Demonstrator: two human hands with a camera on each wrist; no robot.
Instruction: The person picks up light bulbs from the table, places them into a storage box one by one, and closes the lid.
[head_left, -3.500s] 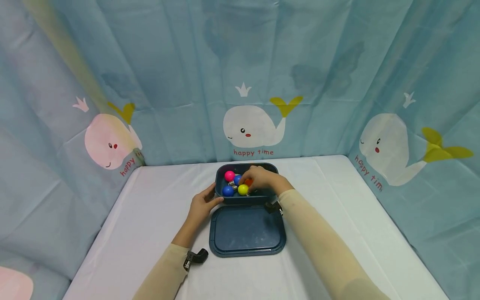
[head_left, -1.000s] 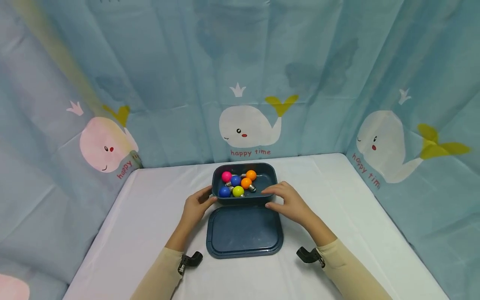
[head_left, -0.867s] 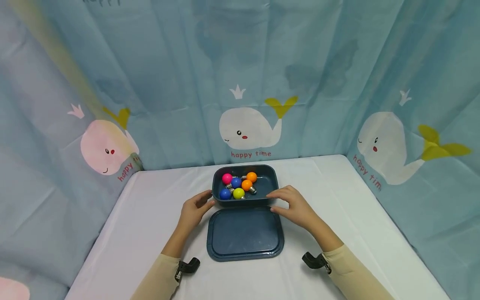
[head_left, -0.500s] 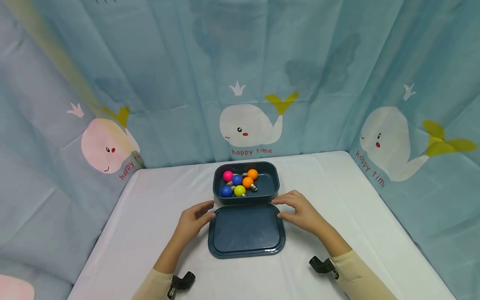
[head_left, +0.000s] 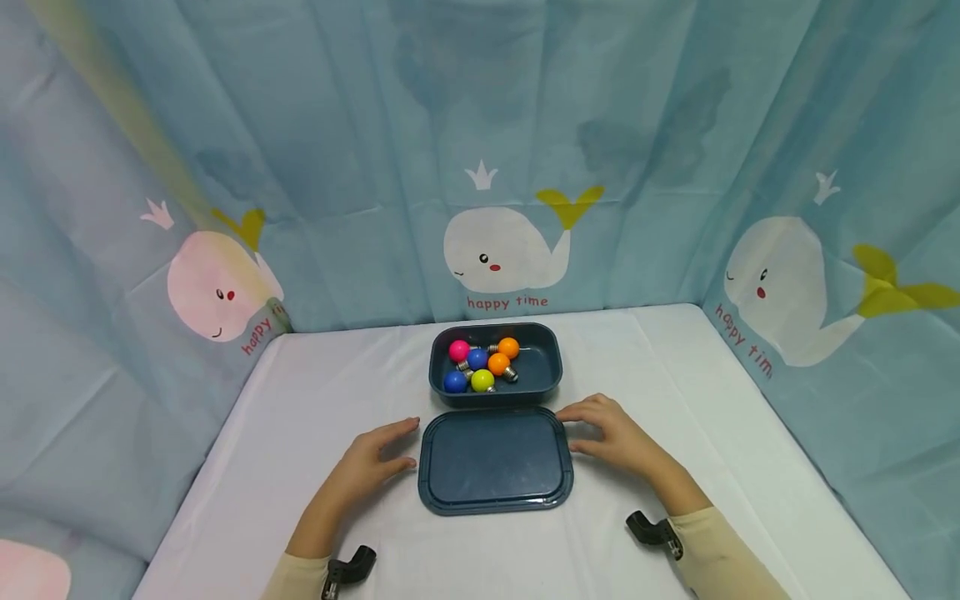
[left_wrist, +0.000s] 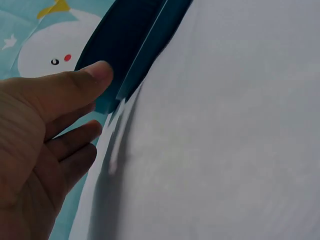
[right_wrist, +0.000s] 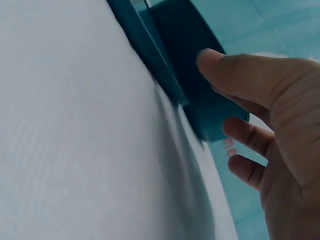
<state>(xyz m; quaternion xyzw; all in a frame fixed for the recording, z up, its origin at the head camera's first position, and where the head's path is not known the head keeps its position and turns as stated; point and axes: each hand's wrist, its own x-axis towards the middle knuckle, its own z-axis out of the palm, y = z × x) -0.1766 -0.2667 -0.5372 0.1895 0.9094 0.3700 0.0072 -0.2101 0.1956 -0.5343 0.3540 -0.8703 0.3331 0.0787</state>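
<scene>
In the head view a dark blue lid (head_left: 495, 462) lies flat on the table in front of a dark blue box (head_left: 542, 367). Inside the box are several coloured bulbs with metal screw bases: a pink bulb (head_left: 459, 351), two blue, two orange and a yellow bulb (head_left: 482, 381). My left hand (head_left: 362, 468) is just left of the lid, thumb and fingers spread apart and holding nothing. At the lid's right edge is my right hand (head_left: 617, 435), its fingertips by the back right corner, thumb apart. Both wrist views show loosely bent fingers with nothing gripped.
A white cloth covers the table (head_left: 465, 558). Pale blue curtains (head_left: 360, 167) printed with whales stand behind it and on both sides. A black wrist camera (head_left: 352, 567) sits at my left sleeve, another black camera (head_left: 652, 532) at my right.
My right hand has let go of an orange bulb in the box and withdrawn. My left hand has left the box's side. Both hands have moved back toward me, to either side of the lid.
</scene>
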